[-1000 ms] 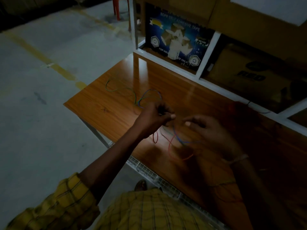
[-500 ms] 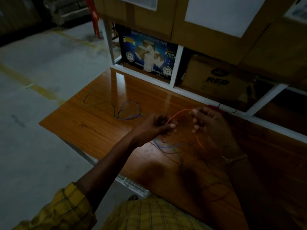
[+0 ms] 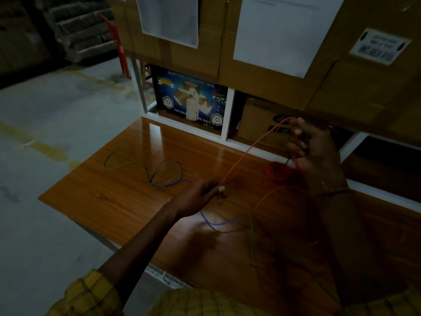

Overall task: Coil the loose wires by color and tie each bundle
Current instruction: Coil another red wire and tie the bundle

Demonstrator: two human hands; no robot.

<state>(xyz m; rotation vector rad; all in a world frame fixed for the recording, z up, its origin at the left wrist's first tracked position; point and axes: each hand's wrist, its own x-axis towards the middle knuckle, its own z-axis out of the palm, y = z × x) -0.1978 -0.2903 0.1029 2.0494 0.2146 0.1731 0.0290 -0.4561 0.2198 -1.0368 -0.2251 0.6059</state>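
Note:
A red wire [image 3: 250, 148] runs taut from my left hand [image 3: 202, 197], pinched low over the wooden table [image 3: 102, 197], up to my right hand [image 3: 312, 144], which grips it raised near the shelf. More red wire lies coiled on the table [image 3: 276, 172] under my right hand. A blue wire [image 3: 216, 222] and a green wire [image 3: 250, 231] hang loose below my left hand. Farther left, a blue loop [image 3: 168, 174] and a green loop [image 3: 114, 160] lie on the table.
A white shelf frame [image 3: 227, 115] stands behind the table with a dark tape carton [image 3: 191, 99] and a brown carton [image 3: 257, 119]. Large cardboard boxes [image 3: 284, 71] overhang above. The table's left edge drops to a concrete floor [image 3: 45, 133].
My right hand has risen up and to the right, pulling the red wire out straight from my left hand. The view has tilted up toward the shelf.

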